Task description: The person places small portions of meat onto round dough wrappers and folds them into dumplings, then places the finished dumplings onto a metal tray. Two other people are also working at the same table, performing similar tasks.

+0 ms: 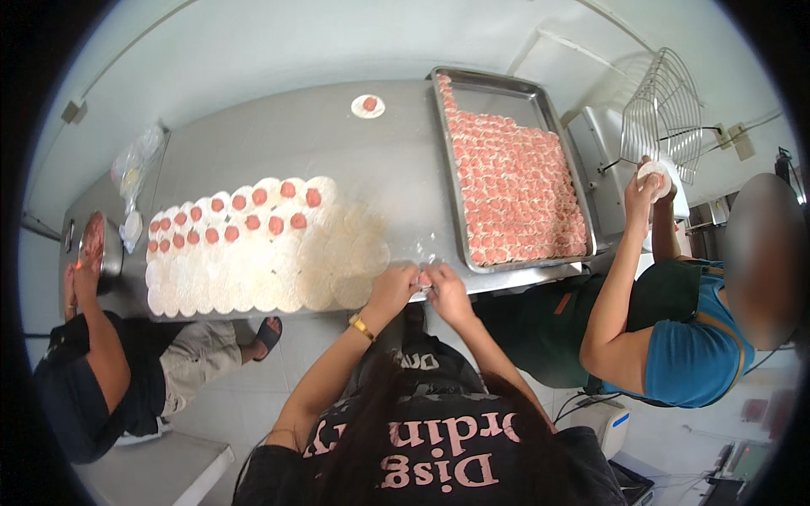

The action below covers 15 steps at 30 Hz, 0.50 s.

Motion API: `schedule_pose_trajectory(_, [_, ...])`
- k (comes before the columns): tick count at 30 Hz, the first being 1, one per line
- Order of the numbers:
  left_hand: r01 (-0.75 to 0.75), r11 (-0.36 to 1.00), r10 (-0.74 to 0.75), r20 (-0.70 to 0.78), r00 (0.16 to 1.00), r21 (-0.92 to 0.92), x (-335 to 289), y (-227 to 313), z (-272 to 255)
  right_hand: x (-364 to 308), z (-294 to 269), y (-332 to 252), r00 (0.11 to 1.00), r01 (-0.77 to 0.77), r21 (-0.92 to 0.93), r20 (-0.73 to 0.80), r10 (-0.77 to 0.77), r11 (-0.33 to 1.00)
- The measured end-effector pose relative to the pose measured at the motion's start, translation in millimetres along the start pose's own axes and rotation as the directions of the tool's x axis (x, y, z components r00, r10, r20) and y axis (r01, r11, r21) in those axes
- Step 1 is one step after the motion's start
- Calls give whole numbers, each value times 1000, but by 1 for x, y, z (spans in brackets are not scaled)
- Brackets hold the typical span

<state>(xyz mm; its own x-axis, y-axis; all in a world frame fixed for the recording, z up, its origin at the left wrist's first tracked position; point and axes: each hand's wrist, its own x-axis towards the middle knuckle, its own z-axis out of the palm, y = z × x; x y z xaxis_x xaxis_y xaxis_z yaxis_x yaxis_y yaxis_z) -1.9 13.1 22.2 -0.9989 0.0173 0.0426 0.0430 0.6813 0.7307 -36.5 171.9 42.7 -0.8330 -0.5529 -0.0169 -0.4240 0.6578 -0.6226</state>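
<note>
Head view: left hand (393,288) and right hand (447,293) have their fingertips pinched nearly together on a small filled wrapper (424,279) at the near edge of the table (253,143), though fingers hide most of it. Just left of the grip is a spread of overlapping wrappers (211,282), meat dabs (275,225) on the far two rows and the nearer ones bare, so I'd say plenty's left to fill. Right of the grip, the big tray (510,94) looks mostly packed with pink-topped pieces (519,190), just a bare patch at its far end.
</note>
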Motion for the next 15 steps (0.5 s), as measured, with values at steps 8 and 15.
schedule_pose_trajectory(8, [115, 993, -115, 72, 991, 0, 9, 16, -13, 27, -16, 9, 991, 19, 47, 133, -25, 999])
schedule_pose_trajectory(15, [294, 910, -304, 13, 953, -294, 13, 25, -50, 125, -107, 82, 965, 44, 590, -233, 117, 806])
